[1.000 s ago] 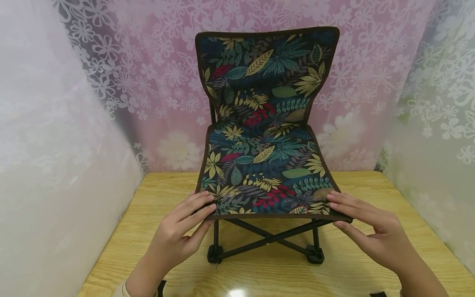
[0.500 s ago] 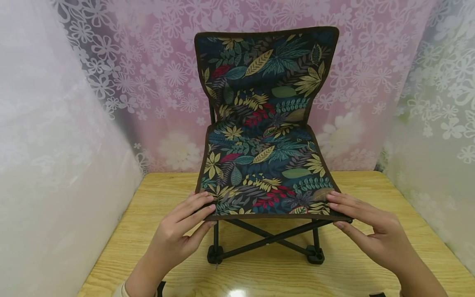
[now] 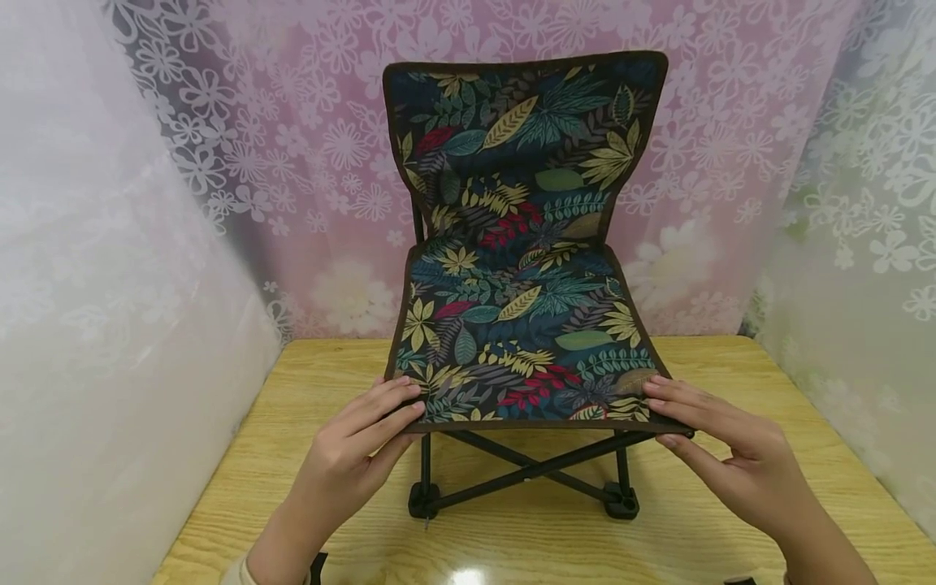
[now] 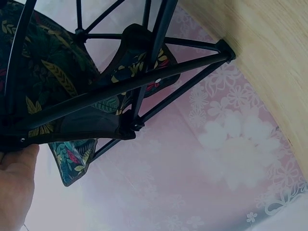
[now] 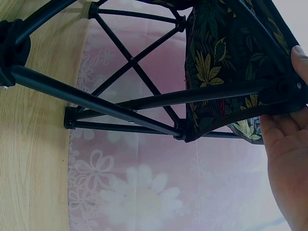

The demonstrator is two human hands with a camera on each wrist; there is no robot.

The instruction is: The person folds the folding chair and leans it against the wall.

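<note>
A folding chair (image 3: 522, 301) with dark leaf-print fabric and brown trim stands unfolded, its backrest upright. My left hand (image 3: 358, 447) holds the seat's front left corner, fingers on top and thumb at the edge beneath. At the front right corner my right hand (image 3: 731, 447) grips in the same way. Black crossed tubes (image 3: 537, 467) show below the seat, ending in black plastic feet (image 3: 621, 501). From beneath, the left wrist view shows the frame tubes (image 4: 120, 86) and my left thumb (image 4: 26, 159). In the right wrist view, my right hand (image 5: 288, 159) clasps the corner joint.
The chair stands on a light wood-grain table (image 3: 329, 520). Behind it hangs a pink curtain (image 3: 314, 162) with white flowers. Pale sheets close in the left side (image 3: 124, 284) and the right side (image 3: 855, 244).
</note>
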